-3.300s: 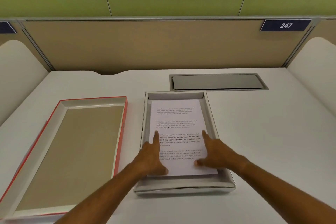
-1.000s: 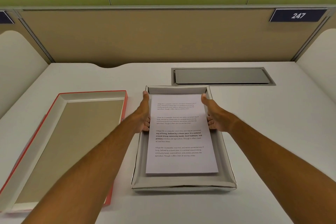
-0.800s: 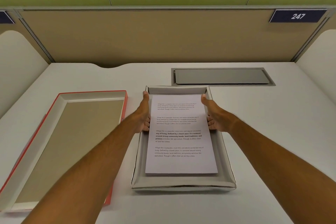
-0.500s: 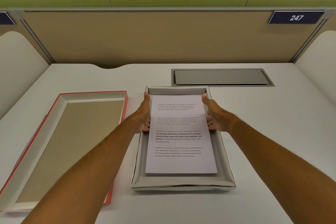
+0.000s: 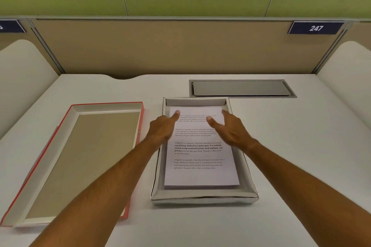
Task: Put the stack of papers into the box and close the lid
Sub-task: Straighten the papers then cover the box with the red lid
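Observation:
The stack of printed white papers [image 5: 200, 158] lies flat inside the shallow white box [image 5: 202, 199] at the middle of the desk. My left hand [image 5: 162, 128] hovers over the stack's far left part, its thumb touching the top sheet. Over the far right part is my right hand [image 5: 230, 128], fingers spread, thumb and forefinger on the paper. Neither hand grips anything. The red-edged lid [image 5: 80, 158] lies upside down on the desk to the left of the box, its brown inside facing up.
A grey cable hatch [image 5: 241, 88] is set into the desk just behind the box on the right. A beige partition [image 5: 180, 46] with the plate 247 [image 5: 316, 28] closes off the back. White curved side panels stand at both desk sides.
Both hands have left the box's side walls and moved inward and forward onto the far end of the top sheet. Box, papers and lid have stayed in place.

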`<state>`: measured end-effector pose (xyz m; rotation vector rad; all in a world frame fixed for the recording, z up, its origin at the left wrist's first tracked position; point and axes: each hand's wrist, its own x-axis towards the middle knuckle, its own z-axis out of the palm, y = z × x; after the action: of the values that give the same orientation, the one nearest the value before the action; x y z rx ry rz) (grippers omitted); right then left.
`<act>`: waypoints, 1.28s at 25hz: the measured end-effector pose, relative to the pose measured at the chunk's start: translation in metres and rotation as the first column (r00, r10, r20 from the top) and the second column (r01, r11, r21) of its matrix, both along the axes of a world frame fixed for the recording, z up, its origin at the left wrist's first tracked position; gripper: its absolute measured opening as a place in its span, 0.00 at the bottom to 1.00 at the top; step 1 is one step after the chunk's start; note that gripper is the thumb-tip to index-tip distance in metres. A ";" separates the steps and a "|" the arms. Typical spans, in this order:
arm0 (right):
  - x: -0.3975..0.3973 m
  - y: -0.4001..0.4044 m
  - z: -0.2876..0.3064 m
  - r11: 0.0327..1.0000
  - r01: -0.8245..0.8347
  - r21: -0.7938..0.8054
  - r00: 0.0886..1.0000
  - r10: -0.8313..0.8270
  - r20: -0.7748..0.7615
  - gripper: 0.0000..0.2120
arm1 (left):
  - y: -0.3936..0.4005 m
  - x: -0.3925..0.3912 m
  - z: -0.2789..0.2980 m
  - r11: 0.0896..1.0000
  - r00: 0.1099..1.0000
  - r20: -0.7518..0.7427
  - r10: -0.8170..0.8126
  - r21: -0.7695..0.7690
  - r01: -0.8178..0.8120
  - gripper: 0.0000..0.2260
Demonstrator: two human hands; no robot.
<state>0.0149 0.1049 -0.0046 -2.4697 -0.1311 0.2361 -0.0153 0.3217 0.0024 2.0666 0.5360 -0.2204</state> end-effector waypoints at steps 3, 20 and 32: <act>-0.020 0.010 -0.008 0.973 -0.127 -0.193 0.979 0.154 0.134 0.45 | -0.003 -0.024 -0.009 0.882 0.958 0.157 -0.239 0.449 0.146 0.33; -0.105 0.055 -0.004 0.884 -0.209 -0.417 0.882 0.355 0.310 0.51 | 0.021 -0.128 -0.006 0.512 0.969 0.048 -0.243 0.855 0.086 0.45; -0.118 0.090 -0.003 0.876 -0.189 -0.443 0.896 0.339 0.287 0.48 | 0.068 -0.129 -0.020 0.660 0.986 0.020 -0.165 0.746 0.095 0.35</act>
<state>-0.1032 0.1952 -0.0076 -2.8861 -0.6474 -0.0879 -0.1444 0.3901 -0.0172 2.9180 0.4615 0.0275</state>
